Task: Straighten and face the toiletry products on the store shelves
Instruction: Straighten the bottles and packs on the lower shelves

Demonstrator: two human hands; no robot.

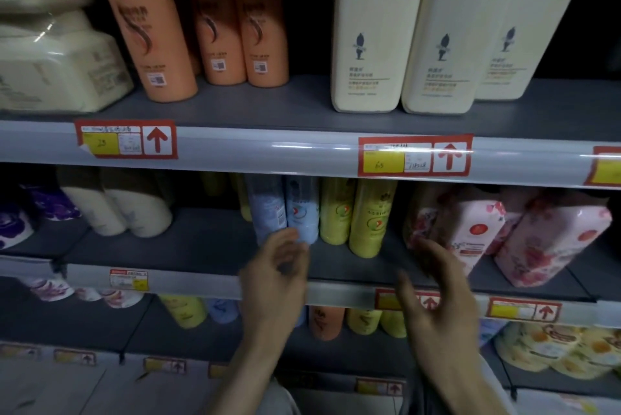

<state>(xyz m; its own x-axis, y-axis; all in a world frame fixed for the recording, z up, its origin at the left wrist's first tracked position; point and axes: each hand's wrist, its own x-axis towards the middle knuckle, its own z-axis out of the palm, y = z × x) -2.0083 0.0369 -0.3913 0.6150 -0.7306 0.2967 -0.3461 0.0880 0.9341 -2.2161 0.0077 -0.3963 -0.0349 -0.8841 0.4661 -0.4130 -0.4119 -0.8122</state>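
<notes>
Two bare hands reach up from the bottom edge toward the middle shelf (201, 246). On the left hand (275, 277) the fingers are loosely curved and apart, gripping nothing. Its fingertips are at the foot of the two blue bottles (300, 213), but motion blur hides whether they touch. The right hand (440, 300) is spread with its fingers apart and holds nothing. It hangs in front of the shelf rail, below the gap between the yellow bottles (368, 220) and the pink floral packs (544, 240).

The two blue bottles stand side by side, just left of two yellow bottles at the front. More yellow ones show dimly behind. Further left on this shelf stand two pale bottles (134, 209), and purple packs (20, 216) lie at the far left. About three pink floral packs fill the right end, tilted.

On the top shelf (268, 102) stand three orange bottles (151, 28), one forward and two set further back. Well apart to their right are three tall cream bottles (373, 28), labels facing out. Blurred white packs (57, 72) are stacked at the left end. Two red-framed price tags (126, 139) with arrows sit on this shelf's rail, and a third is cut off at the right edge.

Below the hands, one small orange bottle (324, 322) stands among yellow and blue ones.
</notes>
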